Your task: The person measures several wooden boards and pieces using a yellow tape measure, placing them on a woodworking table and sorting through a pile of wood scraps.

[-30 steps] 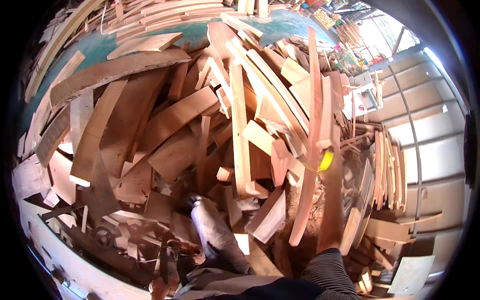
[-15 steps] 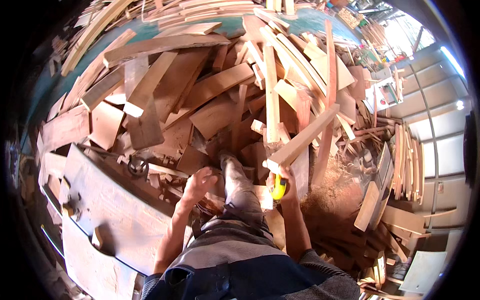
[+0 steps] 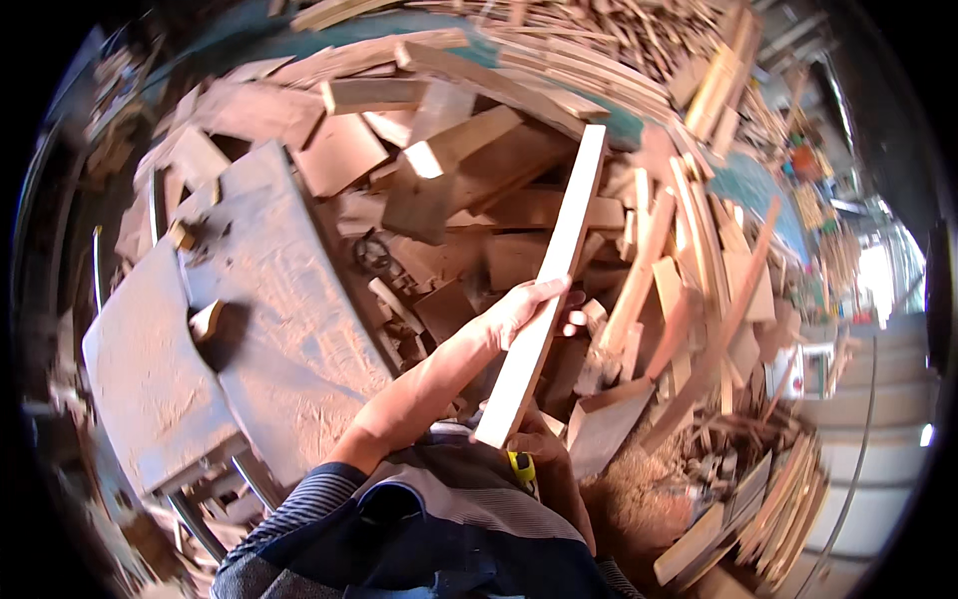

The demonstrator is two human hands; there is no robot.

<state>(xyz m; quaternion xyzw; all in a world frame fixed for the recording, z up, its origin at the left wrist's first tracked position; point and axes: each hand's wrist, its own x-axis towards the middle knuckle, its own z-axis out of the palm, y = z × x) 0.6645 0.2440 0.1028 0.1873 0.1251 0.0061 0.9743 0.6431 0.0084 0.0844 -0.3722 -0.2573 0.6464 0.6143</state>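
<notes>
A long, pale strip of wood slants up and away in front of me. My left hand is wrapped around its middle, thumb on top and fingertips showing at the right edge. Below the strip's near end is my right hand, partly hidden by the wood and closed. A yellow tape measure shows at that hand, close to my body. Whether the right fingers also press on the strip is hard to make out.
At the left stands a dusty machine table with small wood blocks on it. A heap of loose boards fills the floor ahead. Sawdust and stacked strips lie at the right. A handwheel sits beside the table.
My left hand, empty before, has taken hold of the strip's middle. The strip has swung leftward and come closer, its near end now by my body. The view has turned to the left.
</notes>
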